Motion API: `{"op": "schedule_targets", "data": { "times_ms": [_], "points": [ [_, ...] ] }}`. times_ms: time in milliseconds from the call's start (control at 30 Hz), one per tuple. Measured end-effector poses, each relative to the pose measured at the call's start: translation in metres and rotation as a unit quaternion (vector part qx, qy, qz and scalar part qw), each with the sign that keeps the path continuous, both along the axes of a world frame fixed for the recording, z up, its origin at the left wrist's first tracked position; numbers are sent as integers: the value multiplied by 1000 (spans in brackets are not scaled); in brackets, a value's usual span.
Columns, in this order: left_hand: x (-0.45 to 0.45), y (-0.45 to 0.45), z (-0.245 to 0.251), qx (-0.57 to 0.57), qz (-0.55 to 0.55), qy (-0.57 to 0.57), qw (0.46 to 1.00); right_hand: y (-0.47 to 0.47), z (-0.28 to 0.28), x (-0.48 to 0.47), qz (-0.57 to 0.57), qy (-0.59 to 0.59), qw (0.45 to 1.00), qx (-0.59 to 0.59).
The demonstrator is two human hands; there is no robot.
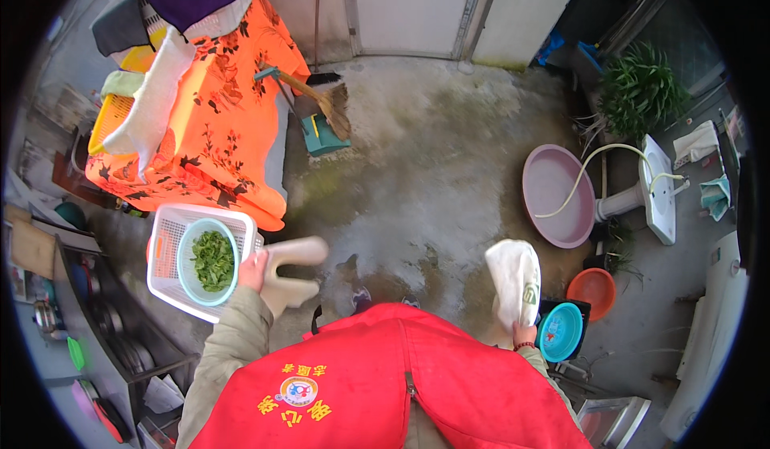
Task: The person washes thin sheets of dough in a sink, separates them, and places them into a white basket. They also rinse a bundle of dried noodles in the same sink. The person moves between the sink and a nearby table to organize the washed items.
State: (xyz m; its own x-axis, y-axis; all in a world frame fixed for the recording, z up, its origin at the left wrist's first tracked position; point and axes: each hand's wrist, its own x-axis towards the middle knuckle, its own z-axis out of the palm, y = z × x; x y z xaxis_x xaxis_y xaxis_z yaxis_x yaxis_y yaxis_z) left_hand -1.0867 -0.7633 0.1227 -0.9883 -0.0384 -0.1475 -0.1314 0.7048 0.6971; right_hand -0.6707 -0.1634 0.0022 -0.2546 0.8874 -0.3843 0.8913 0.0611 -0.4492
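My left hand [254, 270] is closed around a pair of beige, flexible items with rounded ends, perhaps rubber gloves or boots [295, 271]. It is beside the rim of a white plastic basket [163, 268], in which a light blue bowl [185, 268] of green leaves [213, 260] sits. On the other side, my right hand [524, 333] grips the lower end of a white cloth or bag [514, 280] with green print. Something beige, partly hidden, shows behind it. A turquoise basin [560, 332] stands just right of that hand.
An orange floral cloth [231, 130] covers a table at upper left. A broom [334, 109] and green dustpan [325, 135] stand beside it. At right are a large pink tub [556, 196], a pedestal sink [660, 190] with a hose and an orange basin [592, 294]. The concrete floor looks wet.
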Motion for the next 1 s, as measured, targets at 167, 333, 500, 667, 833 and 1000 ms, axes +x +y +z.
{"op": "schedule_targets", "data": {
  "times_ms": [167,333,500,667,833,1000],
  "points": [
    [-56,39,106,327,-24,116,938,-22,43,-102,25,234,971,-45],
    [-49,50,30,-66,-181,-57,980,-27,62,-151,137,185,973,-2],
    [-33,14,-40,488,60,-167,855,-30,53,-155,132,153,978,45],
    [-12,-37,-19,-15,-87,-121,989,-25,33,-123,53,11,997,59],
    [-10,-44,-5,240,-106,-202,944,-17,-17,-74,-48,-70,995,57],
    [-35,-23,17,142,-69,-164,974,-22,-45,-62,-31,-53,995,81]
  ]
}}
